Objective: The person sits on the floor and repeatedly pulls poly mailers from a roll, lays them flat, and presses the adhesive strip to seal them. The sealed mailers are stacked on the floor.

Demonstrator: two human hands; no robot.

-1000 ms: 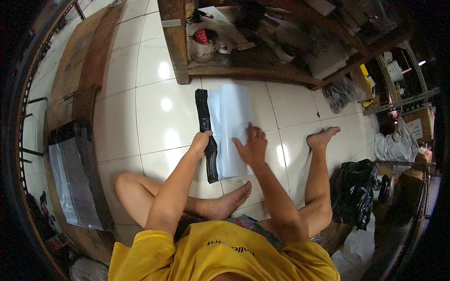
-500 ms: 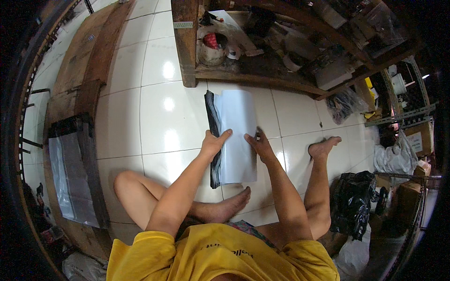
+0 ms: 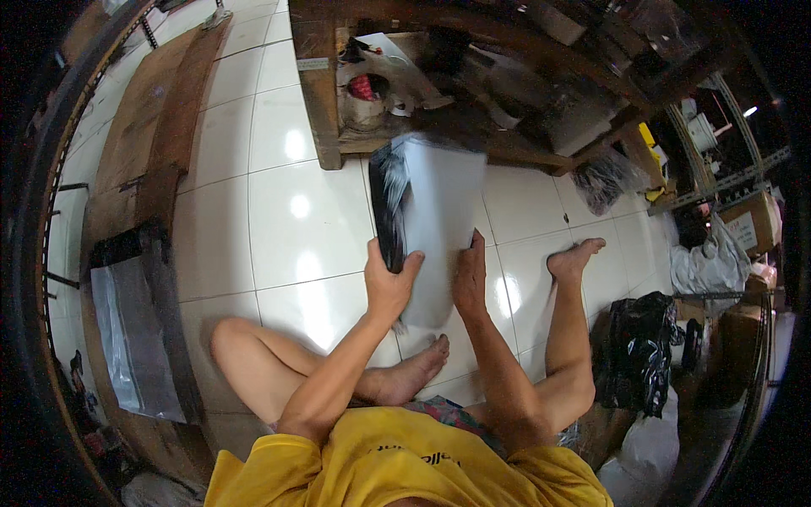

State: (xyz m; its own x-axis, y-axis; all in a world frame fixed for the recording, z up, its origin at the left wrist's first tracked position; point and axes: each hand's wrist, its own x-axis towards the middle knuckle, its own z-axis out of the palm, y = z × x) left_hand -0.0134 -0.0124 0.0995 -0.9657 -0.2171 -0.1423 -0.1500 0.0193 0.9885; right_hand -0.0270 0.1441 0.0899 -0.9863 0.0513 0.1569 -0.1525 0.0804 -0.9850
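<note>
I sit on a white tiled floor (image 3: 287, 220) and hold a stack of flat grey plastic bags (image 3: 439, 220) with a black edge, lifted and tilted in front of me. My left hand (image 3: 387, 283) grips its lower left side by the black edge. Against the lower right edge of the stack lies my right hand (image 3: 470, 275), fingers flat along it. The upper part of the stack is blurred.
A low wooden shelf (image 3: 321, 93) with a tin can (image 3: 367, 101) and clutter stands just behind the stack. More grey bags (image 3: 127, 338) lie on a board at the left. A black plastic bag (image 3: 634, 355) and boxes sit at the right, beside my outstretched foot (image 3: 574, 258).
The stack lay flat on the floor under both hands a second ago; now both hands have lifted it off the tiles and tilted it up toward the shelf.
</note>
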